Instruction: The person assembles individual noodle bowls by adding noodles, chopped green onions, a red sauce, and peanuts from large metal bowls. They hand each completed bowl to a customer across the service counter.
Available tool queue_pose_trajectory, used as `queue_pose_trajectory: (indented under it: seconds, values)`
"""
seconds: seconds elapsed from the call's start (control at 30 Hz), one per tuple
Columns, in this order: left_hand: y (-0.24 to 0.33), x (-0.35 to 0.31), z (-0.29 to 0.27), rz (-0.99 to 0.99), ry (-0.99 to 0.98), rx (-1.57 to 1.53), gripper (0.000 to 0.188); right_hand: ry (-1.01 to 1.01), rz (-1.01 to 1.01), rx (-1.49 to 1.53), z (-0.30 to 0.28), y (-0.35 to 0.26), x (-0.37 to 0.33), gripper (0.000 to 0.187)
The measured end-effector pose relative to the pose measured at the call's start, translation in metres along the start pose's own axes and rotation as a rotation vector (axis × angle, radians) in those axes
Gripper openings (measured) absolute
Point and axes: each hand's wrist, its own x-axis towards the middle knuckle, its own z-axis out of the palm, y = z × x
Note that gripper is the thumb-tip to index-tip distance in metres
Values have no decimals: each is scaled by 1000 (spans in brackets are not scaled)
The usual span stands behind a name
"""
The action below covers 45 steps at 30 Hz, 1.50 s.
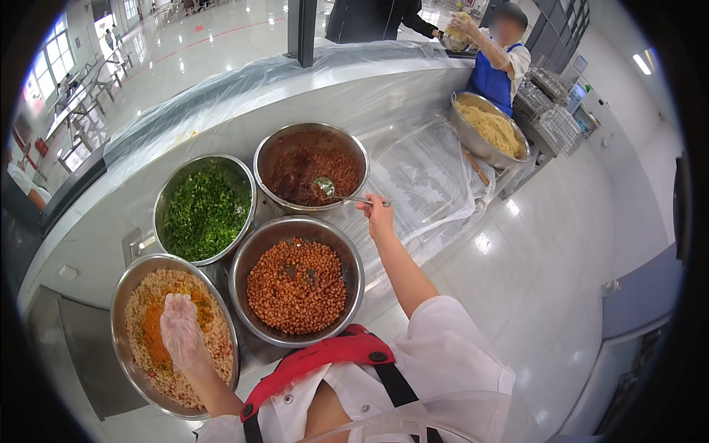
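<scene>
My left hand (182,328), in a clear plastic glove, is over a steel bowl (120,347) of crumbly pale mince (210,354) with an orange patch on top. Its fingers look stretched out, though the glove blurs their outline. With my right hand (378,214) I grip the handle end of a metal ladle (325,187). The ladle's head rests in a dark red, chunky sauce (299,166) inside another steel bowl (362,151). Nearest my body stands a steel bowl (357,284) of brown beans or peas (295,288). Chopped greens (203,210) fill a bowl at the far left.
Clear plastic film (421,170) covers the steel counter. At its far right end are a basin of noodles (487,129) and a wooden stick (476,168). A person in a blue apron (491,81) lifts food there, facing someone in dark clothing (369,21). Wire baskets (557,125) stand behind.
</scene>
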Motion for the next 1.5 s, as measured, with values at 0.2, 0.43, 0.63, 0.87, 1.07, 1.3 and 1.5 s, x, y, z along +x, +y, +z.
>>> queue_pose_trajectory:
  seconds: [0.2,0.43,0.63,0.87,1.07,1.3,1.5]
  values:
    - [-1,6,-15,-34,-30,-108,42,-1,-12,10,-4,-2,1,19]
    - [-1,10,-23,-71,9,-67,39,7,7,16,-1,-1,-1,18]
    - [-3,7,-21,-46,6,-6,38,-8,-3,26,-5,0,2,18]
    - [-1,9,-12,-108,70,7,39,-19,-9,27,-5,-4,2,20]
    - [-1,12,-26,-124,3,-21,41,-22,-31,27,-7,-3,5,22]
    - [-3,5,-18,-96,-9,-41,42,-19,1,55,-4,-10,0,22]
    - [-3,2,-19,-106,-85,-75,42,-39,-16,58,-1,-12,0,21]
